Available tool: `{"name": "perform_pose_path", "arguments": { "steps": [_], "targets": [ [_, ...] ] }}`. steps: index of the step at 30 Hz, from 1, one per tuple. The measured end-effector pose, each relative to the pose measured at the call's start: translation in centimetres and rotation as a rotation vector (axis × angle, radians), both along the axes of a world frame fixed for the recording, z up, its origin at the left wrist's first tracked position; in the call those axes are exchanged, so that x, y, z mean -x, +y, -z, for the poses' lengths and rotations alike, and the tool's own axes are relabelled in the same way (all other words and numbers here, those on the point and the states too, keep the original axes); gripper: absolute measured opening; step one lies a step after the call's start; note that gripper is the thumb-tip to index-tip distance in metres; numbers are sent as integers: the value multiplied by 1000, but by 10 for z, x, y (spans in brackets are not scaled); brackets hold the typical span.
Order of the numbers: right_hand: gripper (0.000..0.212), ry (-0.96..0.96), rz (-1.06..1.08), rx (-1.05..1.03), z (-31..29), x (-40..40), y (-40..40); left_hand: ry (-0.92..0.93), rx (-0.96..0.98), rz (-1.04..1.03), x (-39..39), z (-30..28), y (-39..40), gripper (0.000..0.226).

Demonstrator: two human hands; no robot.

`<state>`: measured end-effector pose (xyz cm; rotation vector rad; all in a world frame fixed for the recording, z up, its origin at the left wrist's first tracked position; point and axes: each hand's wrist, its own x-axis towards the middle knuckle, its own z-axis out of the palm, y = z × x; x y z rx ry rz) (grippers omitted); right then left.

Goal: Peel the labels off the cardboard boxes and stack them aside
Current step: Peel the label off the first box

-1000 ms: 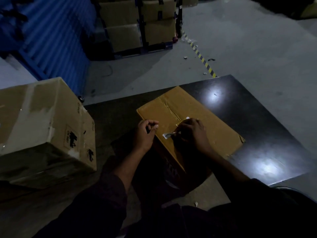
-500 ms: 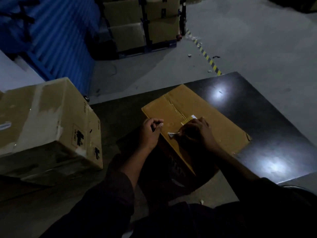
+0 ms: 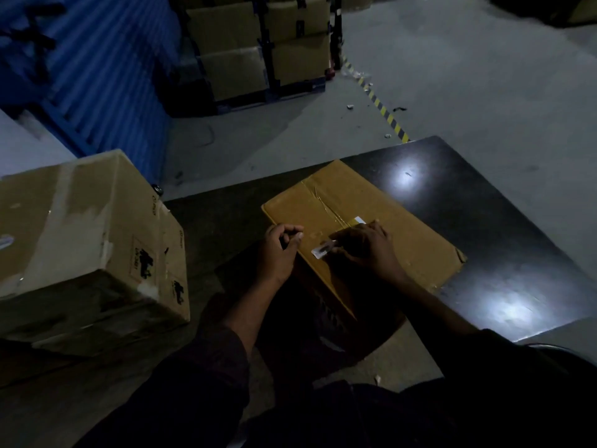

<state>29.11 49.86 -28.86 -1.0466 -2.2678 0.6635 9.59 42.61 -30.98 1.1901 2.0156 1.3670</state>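
Observation:
A brown cardboard box (image 3: 397,231) lies on a dark glossy table (image 3: 504,227) in front of me, with clear tape down its top seam. My right hand (image 3: 366,245) rests on the box top and pinches a small white label (image 3: 323,249) that is partly lifted off the cardboard. Another scrap of white label (image 3: 359,218) shows just beyond its fingers. My left hand (image 3: 279,250) sits at the box's near left edge with its fingers curled into a loose fist, nothing visible in it.
A larger, worn cardboard box (image 3: 84,240) with black handling marks stands at the left. Stacked boxes in a dark rack (image 3: 258,50) stand at the back beside a blue corrugated wall (image 3: 97,69). Yellow-black floor tape (image 3: 386,113) crosses the grey floor.
The view shifted slightly. My right hand has worked the white label a little further off the box; my left hand stays curled in place.

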Motion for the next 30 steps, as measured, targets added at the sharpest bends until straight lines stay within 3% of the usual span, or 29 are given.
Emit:
{"name": "perform_pose_path", "arguments": {
  "steps": [3,6,12,19,30],
  "targets": [
    [14,-32,39,-7,-5,5,-2,0,-1,6,0,-1,-1,9],
    [7,-58,75,10,-8,10,-2,2,12,7,0,-1,-2,10],
    [7,-14,2,93,-18,15,-2,7,19,15,1,0,-1,9],
    [13,-48,114,268,-24,31,8,29,16,13,0,-2,-3,9],
    [11,-84,163,337,-33,39,12,7,34,3,-3,-9,-3,10]
  ]
}}
